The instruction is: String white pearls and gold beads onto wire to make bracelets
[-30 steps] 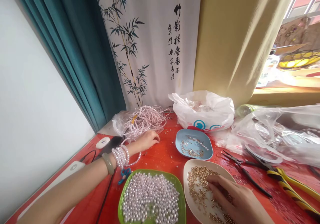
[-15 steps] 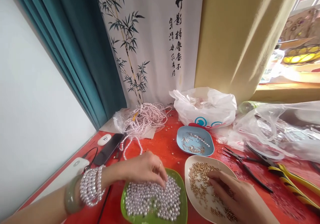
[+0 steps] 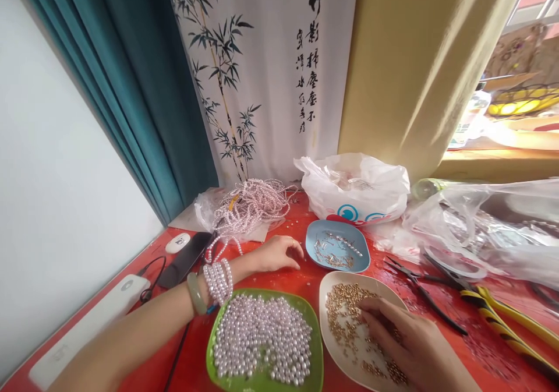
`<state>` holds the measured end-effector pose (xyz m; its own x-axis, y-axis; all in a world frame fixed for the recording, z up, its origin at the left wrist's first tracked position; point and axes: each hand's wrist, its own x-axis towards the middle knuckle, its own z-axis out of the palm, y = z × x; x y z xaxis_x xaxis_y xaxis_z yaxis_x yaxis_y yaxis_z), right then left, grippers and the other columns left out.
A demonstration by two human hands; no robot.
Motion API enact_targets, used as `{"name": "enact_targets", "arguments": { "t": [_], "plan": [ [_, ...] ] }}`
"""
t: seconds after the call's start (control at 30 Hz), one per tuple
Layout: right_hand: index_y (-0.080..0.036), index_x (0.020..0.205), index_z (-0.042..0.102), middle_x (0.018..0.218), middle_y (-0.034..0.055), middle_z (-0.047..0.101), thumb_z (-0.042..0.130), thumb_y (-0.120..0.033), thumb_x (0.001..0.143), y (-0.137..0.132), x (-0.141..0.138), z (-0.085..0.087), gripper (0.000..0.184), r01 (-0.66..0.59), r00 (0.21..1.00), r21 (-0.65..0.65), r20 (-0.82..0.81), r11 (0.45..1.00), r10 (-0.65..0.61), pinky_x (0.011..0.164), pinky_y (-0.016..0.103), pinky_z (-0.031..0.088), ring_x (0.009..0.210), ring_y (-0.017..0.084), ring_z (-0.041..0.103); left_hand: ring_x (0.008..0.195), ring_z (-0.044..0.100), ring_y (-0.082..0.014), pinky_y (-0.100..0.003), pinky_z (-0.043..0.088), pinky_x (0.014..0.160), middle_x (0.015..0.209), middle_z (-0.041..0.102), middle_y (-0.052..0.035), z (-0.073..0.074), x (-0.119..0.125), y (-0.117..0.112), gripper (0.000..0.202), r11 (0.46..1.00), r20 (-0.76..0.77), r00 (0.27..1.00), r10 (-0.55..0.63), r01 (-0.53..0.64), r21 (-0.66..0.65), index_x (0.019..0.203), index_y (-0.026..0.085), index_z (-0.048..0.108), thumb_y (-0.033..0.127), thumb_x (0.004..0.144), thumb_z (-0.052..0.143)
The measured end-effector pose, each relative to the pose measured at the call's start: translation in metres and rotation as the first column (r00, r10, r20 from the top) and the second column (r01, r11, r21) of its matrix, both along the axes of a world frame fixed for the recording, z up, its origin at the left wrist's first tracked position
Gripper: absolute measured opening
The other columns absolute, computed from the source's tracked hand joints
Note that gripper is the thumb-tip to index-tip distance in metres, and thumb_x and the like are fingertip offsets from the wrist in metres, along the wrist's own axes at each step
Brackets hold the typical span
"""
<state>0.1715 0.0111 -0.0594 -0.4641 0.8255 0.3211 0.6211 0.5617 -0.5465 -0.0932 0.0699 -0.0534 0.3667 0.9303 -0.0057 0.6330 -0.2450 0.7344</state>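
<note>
My left hand [image 3: 282, 253] reaches across the red table just left of the blue dish [image 3: 313, 264], fingers loosely curled and apart, with nothing visible in them. Pearl bracelets [image 3: 217, 282] and a jade-like bangle [image 3: 196, 294] circle that wrist. Beneath the left forearm lies a green dish [image 3: 318, 351] full of pale lilac pearl beads [image 3: 253, 328]. My right hand [image 3: 397, 328] rests over a cream dish [image 3: 325, 313] of small gold beads [image 3: 345, 304]. Its thumb and fingertips are close together among the beads; whatever they pinch is hidden.
Strung pearls [image 3: 257, 202] are heaped at the back left, beside a dark phone [image 3: 186, 258] and a white power bank [image 3: 87, 334]. White plastic bags [image 3: 356, 185] line the back. Black pliers [image 3: 425, 293] and yellow-handled pliers [image 3: 502, 322] lie to the right.
My left hand has left the pearl beads in the green dish and moved forward and slightly right, toward the blue dish. My right hand stays at the gold beads.
</note>
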Motion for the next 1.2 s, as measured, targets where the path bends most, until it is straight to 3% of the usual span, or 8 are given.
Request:
{"name": "enact_targets", "arguments": {
  "t": [0.1, 0.2, 0.4, 0.6, 0.83, 1.03, 1.2],
  "plan": [
    [-0.025, 0.083, 0.062, 0.078, 0.0003, 0.071, 0.042, -0.030, 0.081, 0.001, 0.001, 0.000, 0.021, -0.006, 1.000, -0.010, 0.011, 1.000, 0.006, 0.058, 0.024, 0.053, 0.065, 0.017, 0.067, 0.073, 0.057, -0.0142, -0.026, 0.046, 0.067, 0.082, 0.063, -0.0029, -0.005, 0.001, 0.003, 0.029, 0.999, 0.005, 1.000, -0.019, 0.020, -0.038, 0.085, 0.014, 0.063, 0.014, 0.057, 0.071],
    [-0.025, 0.083, 0.062, 0.080, 0.0005, 0.071, 0.042, -0.031, 0.081, 0.002, 0.002, 0.000, 0.021, -0.008, 1.000, -0.024, 0.017, 1.000, 0.009, 0.059, 0.024, 0.053, 0.067, 0.017, 0.067, 0.067, 0.057, -0.0121, -0.023, 0.046, 0.064, 0.075, 0.064, -0.0018, -0.008, 0.002, 0.005, 0.022, 0.997, 0.024, 1.000, -0.017, 0.019, -0.070, 0.082, 0.013, 0.062, 0.013, 0.060, 0.067],
    [-0.026, 0.083, 0.063, 0.082, 0.0004, 0.071, 0.043, -0.035, 0.081, 0.001, 0.002, -0.004, 0.022, 0.035, 0.999, -0.045, -0.038, 0.998, -0.037, 0.061, 0.025, 0.053, 0.069, 0.017, 0.067, 0.067, 0.058, -0.0129, -0.023, 0.045, 0.063, 0.075, 0.065, -0.0036, -0.011, 0.002, 0.019, 0.027, 0.996, 0.019, 0.998, 0.065, -0.064, -0.064, 0.085, 0.012, 0.060, 0.015, 0.060, 0.068],
    [-0.027, 0.083, 0.064, 0.082, 0.0005, 0.071, 0.044, -0.035, 0.080, 0.002, 0.002, -0.004, 0.022, 0.012, 1.000, -0.033, -0.018, 0.999, -0.013, 0.060, 0.024, 0.054, 0.069, 0.018, 0.067, 0.062, 0.057, -0.0118, -0.020, 0.043, 0.058, 0.070, 0.067, -0.0011, -0.013, 0.008, 0.028, 0.012, 0.997, -0.023, 1.000, 0.015, -0.017, -0.071, 0.073, 0.013, 0.067, 0.015, 0.063, 0.062],
    [-0.026, 0.079, 0.063, 0.078, -0.0001, 0.071, 0.041, -0.036, 0.082, 0.000, -0.001, -0.003, 0.025, 0.057, 0.996, 0.006, -0.062, 0.998, -0.057, 0.057, 0.023, 0.053, 0.065, 0.017, 0.067, 0.063, 0.058, -0.0134, -0.022, 0.042, 0.058, 0.072, 0.068, -0.0016, -0.010, 0.014, 0.021, 0.016, 0.998, -0.082, 0.994, 0.066, -0.067, -0.015, 0.074, 0.014, 0.068, 0.018, 0.060, 0.061],
    [-0.026, 0.083, 0.062, 0.081, -0.0012, 0.071, 0.045, -0.031, 0.081, 0.003, 0.001, -0.003, 0.019, -0.015, 1.000, 0.009, 0.017, 1.000, 0.015, 0.059, 0.021, 0.052, 0.067, 0.015, 0.067, 0.069, 0.059, -0.0158, -0.024, 0.043, 0.062, 0.077, 0.069, -0.0043, -0.012, 0.026, 0.012, 0.017, 0.991, -0.107, 0.985, 0.133, -0.129, 0.043, 0.076, 0.014, 0.067, 0.019, 0.064, 0.056],
    [-0.026, 0.081, 0.062, 0.077, -0.0014, 0.070, 0.040, -0.030, 0.083, 0.000, 0.000, -0.004, 0.022, 0.024, 0.999, 0.012, -0.044, 1.000, -0.023, 0.060, 0.023, 0.052, 0.064, 0.015, 0.066, 0.067, 0.059, -0.0160, -0.024, 0.043, 0.062, 0.074, 0.068, -0.0042, -0.011, 0.018, 0.014, 0.015, 0.988, -0.143, 0.979, 0.146, -0.138, 0.065, 0.075, 0.014, 0.067, 0.020, 0.062, 0.061]
  ]
}}
